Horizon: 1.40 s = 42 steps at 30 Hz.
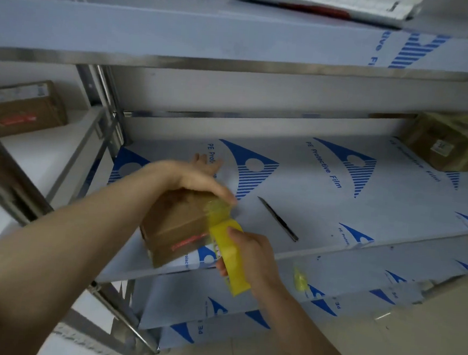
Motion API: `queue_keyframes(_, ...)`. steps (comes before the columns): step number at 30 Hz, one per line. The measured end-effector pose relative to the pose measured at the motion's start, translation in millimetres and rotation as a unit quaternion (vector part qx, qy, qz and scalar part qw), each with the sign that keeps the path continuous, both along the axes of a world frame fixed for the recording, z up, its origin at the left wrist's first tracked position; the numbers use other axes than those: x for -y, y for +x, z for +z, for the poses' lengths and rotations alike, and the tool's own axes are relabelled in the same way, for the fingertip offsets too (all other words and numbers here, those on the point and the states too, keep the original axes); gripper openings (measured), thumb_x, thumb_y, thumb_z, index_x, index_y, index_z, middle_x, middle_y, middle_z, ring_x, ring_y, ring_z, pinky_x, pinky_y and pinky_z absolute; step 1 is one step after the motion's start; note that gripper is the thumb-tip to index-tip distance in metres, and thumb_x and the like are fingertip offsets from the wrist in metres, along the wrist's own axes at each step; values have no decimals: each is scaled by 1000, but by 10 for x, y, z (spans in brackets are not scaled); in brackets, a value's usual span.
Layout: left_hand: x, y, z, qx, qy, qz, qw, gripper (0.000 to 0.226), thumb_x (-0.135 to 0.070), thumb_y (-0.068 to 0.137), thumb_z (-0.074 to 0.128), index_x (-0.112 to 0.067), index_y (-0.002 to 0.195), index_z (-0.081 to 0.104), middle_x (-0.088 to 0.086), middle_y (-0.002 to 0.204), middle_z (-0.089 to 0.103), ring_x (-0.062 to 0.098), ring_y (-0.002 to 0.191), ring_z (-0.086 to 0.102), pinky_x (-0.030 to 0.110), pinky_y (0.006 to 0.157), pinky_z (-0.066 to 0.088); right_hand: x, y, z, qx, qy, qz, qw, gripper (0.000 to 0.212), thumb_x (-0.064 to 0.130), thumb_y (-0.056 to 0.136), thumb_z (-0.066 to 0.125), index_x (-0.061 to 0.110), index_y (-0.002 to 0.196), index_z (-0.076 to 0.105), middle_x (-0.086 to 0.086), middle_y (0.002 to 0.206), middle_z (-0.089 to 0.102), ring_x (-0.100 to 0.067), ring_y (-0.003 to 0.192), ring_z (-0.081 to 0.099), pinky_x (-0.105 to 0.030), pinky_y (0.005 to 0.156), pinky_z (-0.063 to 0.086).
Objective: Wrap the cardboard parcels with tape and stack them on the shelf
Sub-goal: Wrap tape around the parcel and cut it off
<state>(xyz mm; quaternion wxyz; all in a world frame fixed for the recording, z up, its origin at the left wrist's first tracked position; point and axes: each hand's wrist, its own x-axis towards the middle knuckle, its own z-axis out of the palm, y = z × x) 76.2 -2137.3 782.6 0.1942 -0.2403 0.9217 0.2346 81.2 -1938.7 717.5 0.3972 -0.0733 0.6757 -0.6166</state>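
You're gripping the yellow tape roll (pixel 230 257) in your right hand (pixel 251 258), fingers wrapped round it, just at the near right of the cardboard parcel (pixel 178 223). A stretch of tape is running from the roll up onto the parcel's right side. Down to the right of the parcel, a scrap of yellow tape (pixel 300 279) is showing at a lower level. The parcel itself is sitting on the shelf (pixel 338 191), close to its front edge. Your left hand (pixel 198 183) is bearing down on top of the parcel, fingers curling over its upper right edge, where the tape is landing.

So you're in the wrapping step, I'd say, and stacking isn't yet begun for this one. The next move, as I judge it, is carrying the roll round the parcel while the left hand is steadying it, pulling the tape taut so it's lying flat, then cutting.

Right of the parcel and a little beyond it, a slim dark knife (pixel 278 219) is lying ready for that cut. Far right of the parcel, at the back, a taped box (pixel 448 143) is sitting. Far left of the parcel, a plain brown box (pixel 22 107) is sitting on the neighbouring rack.
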Motion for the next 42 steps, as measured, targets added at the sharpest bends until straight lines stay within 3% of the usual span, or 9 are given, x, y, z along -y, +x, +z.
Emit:
queue_keyframes(6, 100, 414, -57, 55, -57, -6, 997, 131, -74, 43, 68, -51, 143, -12, 0, 153, 7, 34, 138, 17, 51, 106, 33, -21, -11, 215, 41, 2, 20, 999, 32, 27, 92, 60, -3, 84, 62, -16, 51, 63, -21, 41, 59, -25, 44, 48)
queue_keyframes(10, 154, 505, 61, 5, 110, 14, 994, 120, -64, 46, 70, -42, 149, 11, 1, 143, 36, 20, 114, 48, 32, 85, 46, -223, -80, 639, 38, -31, 125, 991, 29, 26, 86, 66, -2, 93, 66, -18, 68, 69, -25, 55, 65, -31, 54, 55)
queue_keyframes(14, 140, 613, 134, -26, 253, 31, 967, 52, -52, 59, 67, -28, 106, 65, -4, 98, 69, 16, 89, 64, 27, 75, 51, -297, -216, 1100, -25, -132, 235, 963, 27, 16, 70, 64, 0, 92, 72, -20, 89, 72, -29, 78, 70, -37, 71, 58)
queue_keyframes(19, 88, 568, 101, -141, 75, 79, 984, 12, -37, 91, 60, -31, 96, 69, -2, 105, 70, 10, 85, 64, 25, 81, 46, 184, -346, 1180, -114, -101, 179, 972, 20, 13, 88, 60, -4, 88, 70, -18, 85, 72, -27, 73, 67, -45, 82, 53)
queue_keyframes(23, -102, 600, 5, -72, 54, -33, 995, 100, -82, 53, 62, -35, 138, 38, -6, 141, 47, 13, 122, 48, 33, 104, 34, 482, -503, 1145, -63, -110, 128, 984, 26, 20, 91, 59, -1, 80, 69, -15, 70, 71, -20, 55, 65, -34, 68, 57)
queue_keyframes(25, -162, 558, -94, -25, -56, -61, 996, 136, -95, 33, 54, -34, 148, 13, -3, 152, 27, 20, 140, 24, 48, 116, 8, 576, -539, 1132, -44, -120, 113, 985, 33, 20, 89, 60, 4, 65, 74, -13, 66, 70, -21, 53, 66, -31, 62, 57)
queue_keyframes(35, -170, 465, -238, -110, -132, -2, 985, 142, -95, 35, 50, -19, 150, 11, 8, 143, 39, 28, 131, 35, 43, 109, 22, 567, -485, 1004, -77, -120, 36, 989, 24, 33, 86, 66, 10, 81, 67, -9, 68, 72, -21, 58, 69, -28, 54, 56)
queue_keyframes(39, -172, 444, -268, -115, -127, 20, 985, 150, -89, 39, 57, -11, 151, -5, 11, 151, 29, 30, 137, 28, 45, 113, 18, 335, -302, 1040, -124, -67, -24, 990, 30, 42, 79, 72, 13, 86, 66, -11, 92, 72, -27, 82, 70, -41, 78, 58)
queue_keyframes(42, -138, 443, -278, -116, -130, 9, 985, 139, -82, 50, 64, -18, 151, -6, 11, 151, 28, 32, 137, 26, 46, 112, 17, -41, -120, 1057, -138, -53, -2, 989, 28, 41, 82, 70, 14, 75, 65, -1, 62, 71, -11, 54, 68, -23, 48, 55)
